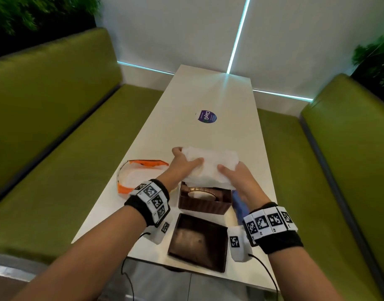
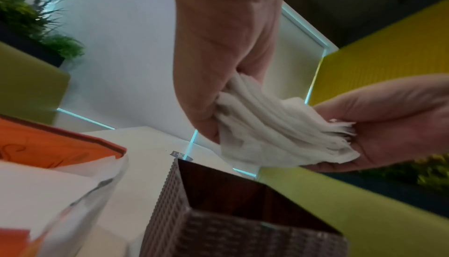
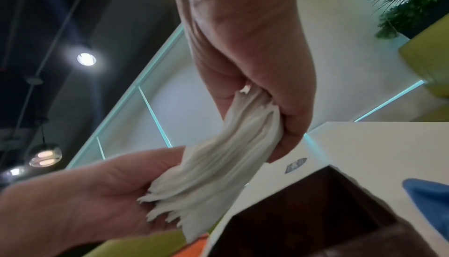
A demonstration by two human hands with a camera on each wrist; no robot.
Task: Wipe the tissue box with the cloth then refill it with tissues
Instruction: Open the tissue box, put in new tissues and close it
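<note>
Gripping from both ends, my left hand (image 1: 183, 162) and right hand (image 1: 238, 179) hold a thick stack of white folded tissues (image 1: 210, 166) in the air, fingers (image 2: 206, 111) curled under the stack and thumbs pressed on top, so the sheets sag and fan between my palms. Directly beneath the stack stands the dark brown woven-textured square tissue box (image 1: 205, 198), open at the top, on the long white surface (image 1: 208, 94). Its flat dark brown lid (image 1: 198, 241) lies nearer me, close to the surface's near edge. A crumpled blue cloth (image 1: 240, 205) lies just beside the box on the right, under my right wrist. Left of the box sits an opened orange and clear plastic tissue packet (image 1: 136, 174). Farther along the surface is a round purple sticker (image 1: 206, 116), and green padded benches (image 1: 56, 127) flank both sides.
</note>
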